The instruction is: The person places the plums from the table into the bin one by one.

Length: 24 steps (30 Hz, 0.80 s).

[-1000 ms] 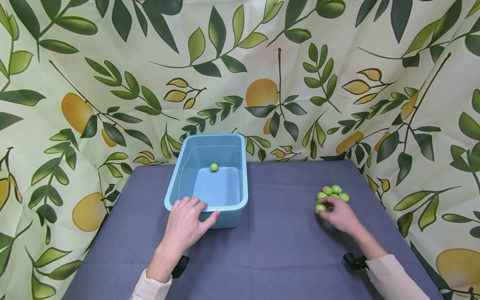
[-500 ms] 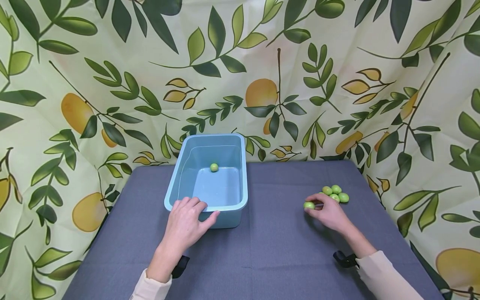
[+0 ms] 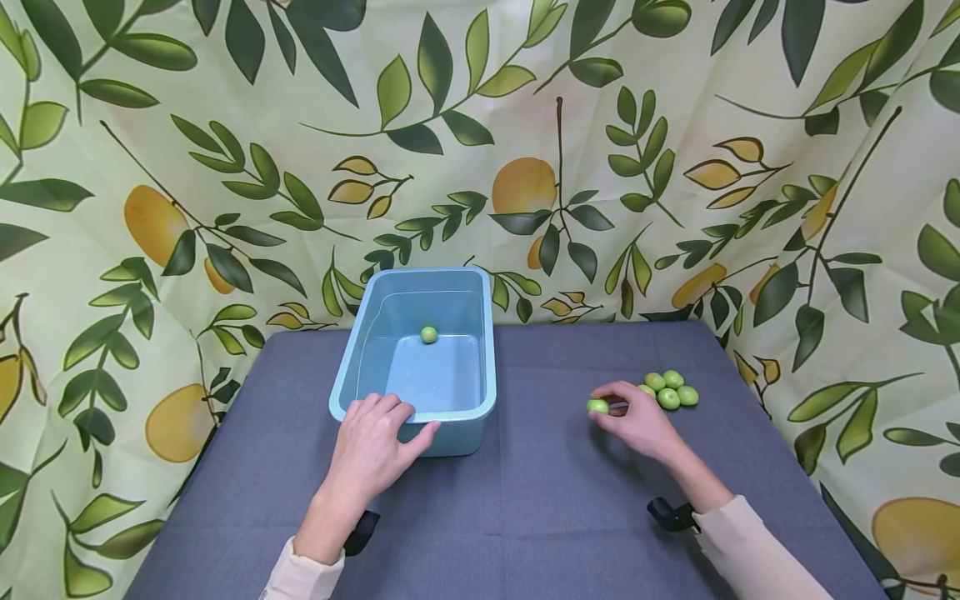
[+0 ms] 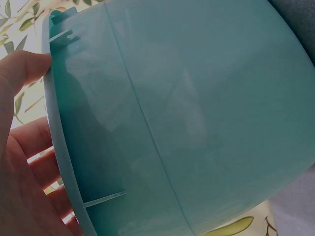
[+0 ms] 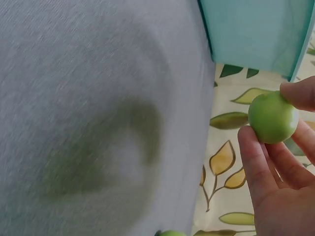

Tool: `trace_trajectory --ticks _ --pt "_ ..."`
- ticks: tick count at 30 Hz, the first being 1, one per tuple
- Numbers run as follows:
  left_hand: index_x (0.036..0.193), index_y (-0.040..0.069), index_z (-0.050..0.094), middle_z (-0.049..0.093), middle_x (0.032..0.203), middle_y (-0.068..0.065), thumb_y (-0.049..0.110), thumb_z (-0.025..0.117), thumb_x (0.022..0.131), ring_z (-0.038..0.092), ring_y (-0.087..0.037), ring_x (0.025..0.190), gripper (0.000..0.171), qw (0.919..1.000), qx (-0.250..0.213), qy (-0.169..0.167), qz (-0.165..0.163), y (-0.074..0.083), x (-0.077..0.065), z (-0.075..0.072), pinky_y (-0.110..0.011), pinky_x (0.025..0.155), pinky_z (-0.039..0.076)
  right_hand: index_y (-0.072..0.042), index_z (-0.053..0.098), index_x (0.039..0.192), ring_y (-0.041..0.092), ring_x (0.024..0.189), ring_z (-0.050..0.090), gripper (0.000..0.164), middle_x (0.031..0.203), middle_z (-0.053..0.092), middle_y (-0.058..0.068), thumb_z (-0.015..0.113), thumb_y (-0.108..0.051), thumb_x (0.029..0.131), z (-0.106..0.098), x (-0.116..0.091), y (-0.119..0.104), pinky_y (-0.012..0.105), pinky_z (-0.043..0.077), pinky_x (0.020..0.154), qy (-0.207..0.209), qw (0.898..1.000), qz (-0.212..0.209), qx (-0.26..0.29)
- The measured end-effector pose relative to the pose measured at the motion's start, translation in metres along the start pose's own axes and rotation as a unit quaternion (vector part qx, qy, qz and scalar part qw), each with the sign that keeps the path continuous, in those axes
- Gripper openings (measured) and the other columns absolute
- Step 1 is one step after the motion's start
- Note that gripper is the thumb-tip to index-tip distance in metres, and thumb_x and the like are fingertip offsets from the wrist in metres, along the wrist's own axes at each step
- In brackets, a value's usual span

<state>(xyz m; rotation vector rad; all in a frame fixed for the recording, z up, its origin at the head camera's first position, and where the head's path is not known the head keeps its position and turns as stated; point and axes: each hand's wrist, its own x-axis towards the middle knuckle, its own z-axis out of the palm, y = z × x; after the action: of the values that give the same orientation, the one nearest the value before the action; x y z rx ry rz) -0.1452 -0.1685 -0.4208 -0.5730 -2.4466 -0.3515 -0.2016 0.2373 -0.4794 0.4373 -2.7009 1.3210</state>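
Observation:
My left hand [image 3: 375,442] holds the near rim of a light blue plastic tub [image 3: 487,350], fingers over the edge and thumb against its outer wall. In the left wrist view the thumb lies at the rim [image 4: 64,142] and the fingertips are hidden behind it. A single green fruit [image 3: 428,335] sits on the tub's floor toward the back. To the right, my right hand [image 3: 637,421] pinches a smooth, round green fruit [image 5: 273,118] between thumb and fingers, above the cloth. Just beyond this hand lies a cluster of several like fruits [image 3: 669,398].
A dark grey-blue cloth [image 3: 547,492] covers the table. Behind it and at both sides hangs a curtain [image 3: 465,192] printed with leaves and fruit. Each wrist wears a black strap [image 3: 671,515]. The tub stands left of the fruit cluster.
My right hand has drawn one green fruit away from the cluster and carried it left toward the tub. The left hand and the tub have stayed put.

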Motion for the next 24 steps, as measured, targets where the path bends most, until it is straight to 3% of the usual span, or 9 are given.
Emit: trace_trajectory --ticks 9,17,24 --pt "0.083 0.01 0.074 0.065 0.078 0.0 0.042 0.075 0.084 0.055 -0.024 0.072 0.032 1.0 0.0 -0.005 -0.005 0.001 0.0 0.0 -0.037 0.067 0.04 0.001 0.071 0.112 0.023 0.095 0.068 0.027 0.106 0.068 0.009 0.076 -0.006 0.086 0.01 0.007 -0.018 0.039 0.057 0.085 -0.007 0.999 -0.005 0.031" --pt "0.083 0.01 0.074 0.064 0.078 0.0 0.042 0.076 0.084 0.054 -0.023 0.072 0.031 1.0 -0.003 -0.005 -0.005 0.001 0.001 -0.001 -0.037 0.067 0.04 -0.004 0.072 0.111 0.021 0.095 0.067 0.024 0.106 0.068 0.005 0.077 -0.009 0.088 0.016 0.012 -0.032 0.033 0.057 0.085 -0.007 0.999 -0.018 0.037" --pt "0.083 0.01 0.074 0.065 0.079 0.0 0.041 0.077 0.083 0.055 -0.023 0.073 0.031 0.9999 -0.003 -0.007 -0.006 0.001 0.0 -0.001 -0.036 0.067 0.04 -0.005 0.072 0.111 0.022 0.095 0.067 0.023 0.106 0.067 0.006 0.077 -0.012 0.089 0.023 0.017 -0.047 0.039 0.057 0.086 -0.014 0.996 -0.027 0.08"
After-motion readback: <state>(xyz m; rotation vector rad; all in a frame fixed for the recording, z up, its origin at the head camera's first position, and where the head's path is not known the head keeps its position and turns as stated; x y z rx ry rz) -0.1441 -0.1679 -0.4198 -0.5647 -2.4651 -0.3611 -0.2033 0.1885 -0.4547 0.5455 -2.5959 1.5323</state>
